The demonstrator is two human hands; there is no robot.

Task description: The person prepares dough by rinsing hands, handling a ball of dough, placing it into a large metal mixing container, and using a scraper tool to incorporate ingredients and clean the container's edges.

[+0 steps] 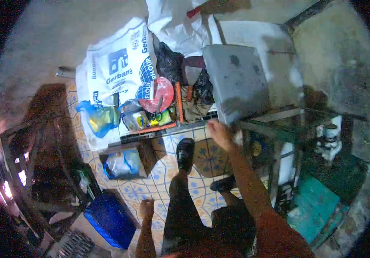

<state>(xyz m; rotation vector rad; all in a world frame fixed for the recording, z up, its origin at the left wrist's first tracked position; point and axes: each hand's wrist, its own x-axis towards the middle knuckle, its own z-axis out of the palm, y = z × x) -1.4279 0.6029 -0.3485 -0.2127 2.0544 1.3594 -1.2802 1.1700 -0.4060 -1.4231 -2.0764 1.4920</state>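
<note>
My right hand [217,134] reaches forward with loosely spread fingers and holds nothing; it is just right of an orange-edged rack [179,107], near the grey padded board [236,79]. On the rack lie a red round lid [159,88], yellow packets [158,120] and black plastic bags [168,60]. A white printed sack [112,73] and a blue bag [94,118] with yellow contents are at the left. My left hand [146,208] hangs low beside my leg, near a blue padded bag [109,217]; its fingers are too unclear to read.
Dark metal frames stand at left [30,137] and right [271,120]. A box [129,161] with a plastic bag sits below the rack on patterned tiles [165,155]. A green sheet [307,206] lies lower right. My feet [185,152] are on the floor.
</note>
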